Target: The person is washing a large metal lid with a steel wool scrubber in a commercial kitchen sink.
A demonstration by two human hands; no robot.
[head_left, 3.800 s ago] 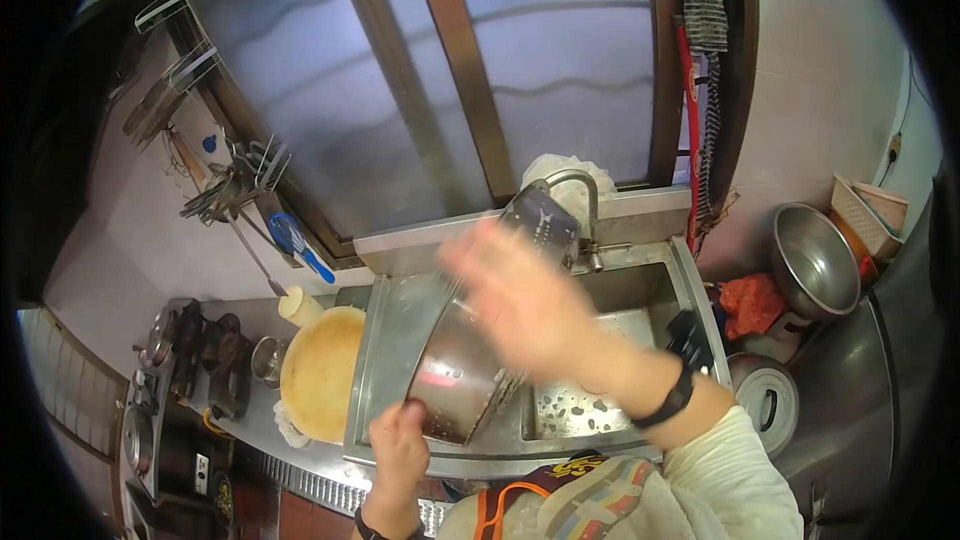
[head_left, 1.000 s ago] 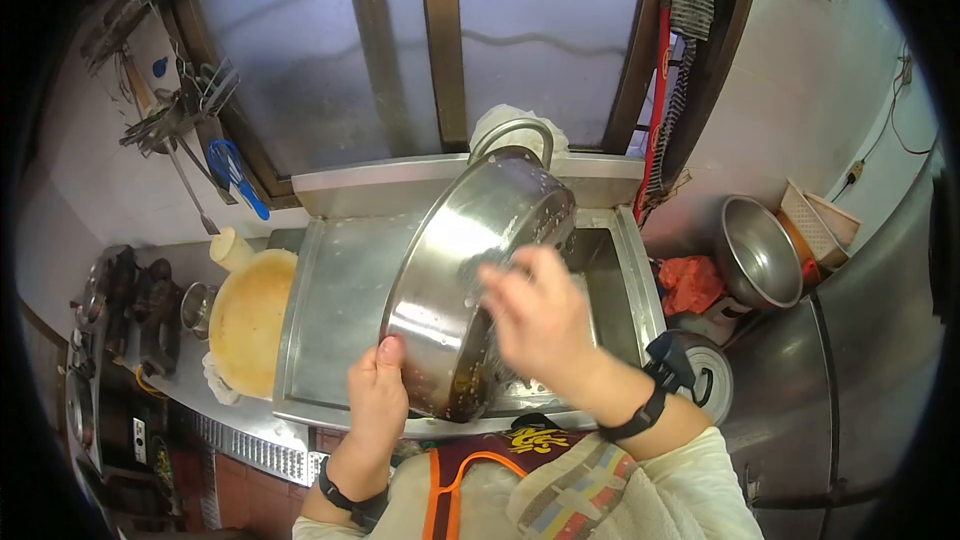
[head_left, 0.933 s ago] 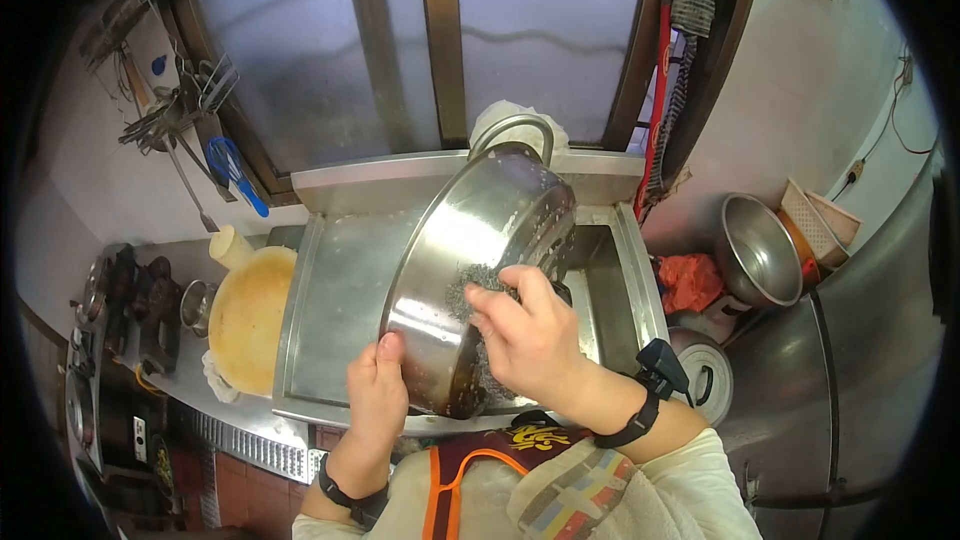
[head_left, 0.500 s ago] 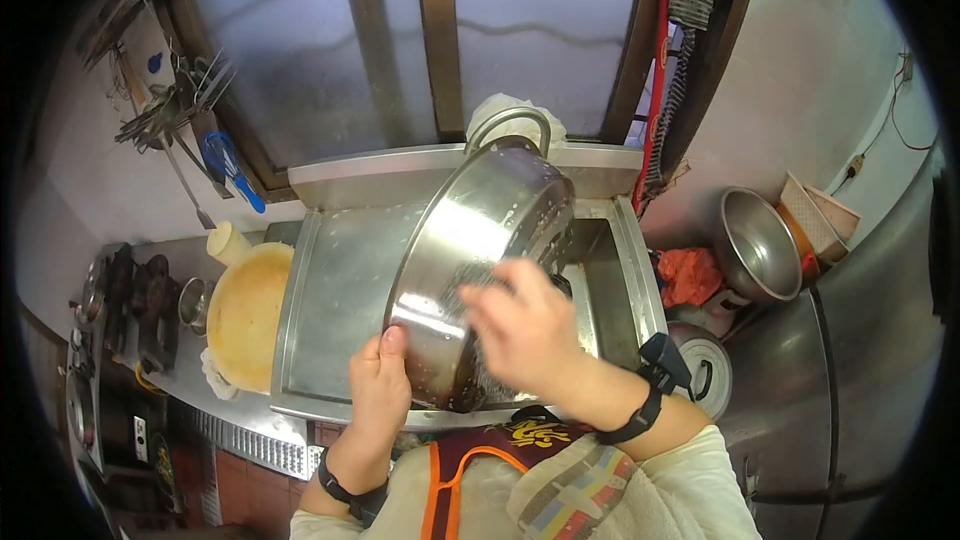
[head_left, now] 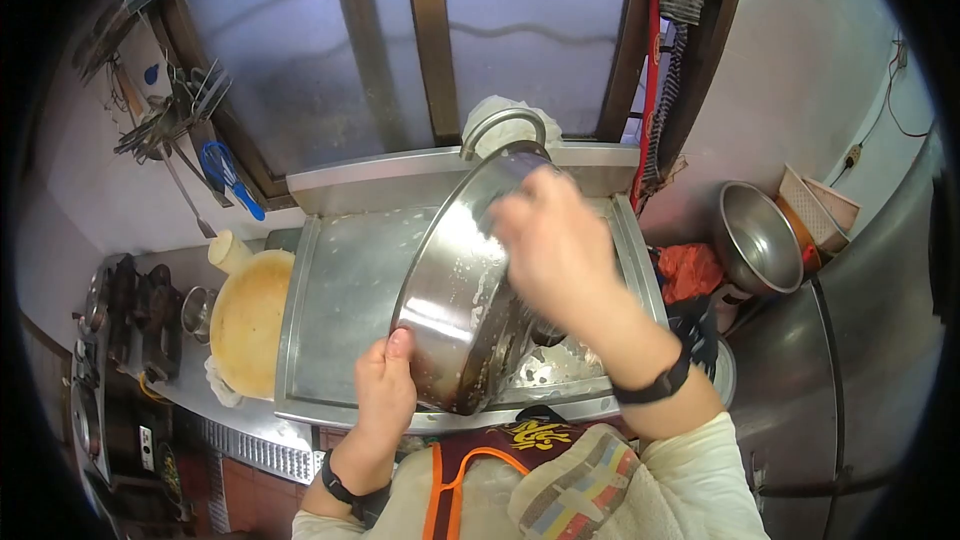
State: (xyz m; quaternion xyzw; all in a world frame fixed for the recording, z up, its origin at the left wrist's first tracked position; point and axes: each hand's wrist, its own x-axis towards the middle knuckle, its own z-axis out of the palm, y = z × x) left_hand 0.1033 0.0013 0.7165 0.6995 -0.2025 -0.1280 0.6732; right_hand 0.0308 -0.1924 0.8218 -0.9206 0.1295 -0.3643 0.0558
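A large steel pot (head_left: 450, 280) is tilted on its side over the metal sink unit (head_left: 350, 310), its loop handle (head_left: 505, 125) towards the window. My left hand (head_left: 387, 380) grips the pot's near left edge, thumb on the outer wall. On the upper right part of the pot's outside is my right hand (head_left: 555, 240), fingers bent and blurred by motion; what they hold, if anything, cannot be made out. Foam and wet spots cover the pot's wall and the sink beneath it.
Left of the sink stand a round yellowish board (head_left: 252, 325) and a small metal bowl (head_left: 198, 313). To the right are a steel basin (head_left: 760, 238), a red plastic bag (head_left: 690, 272) and a metal lid. Utensils hang on the left wall.
My right hand has moved up and to the right along the pot's outer wall. The pot has shifted slightly, while my left hand keeps its hold on the edge.
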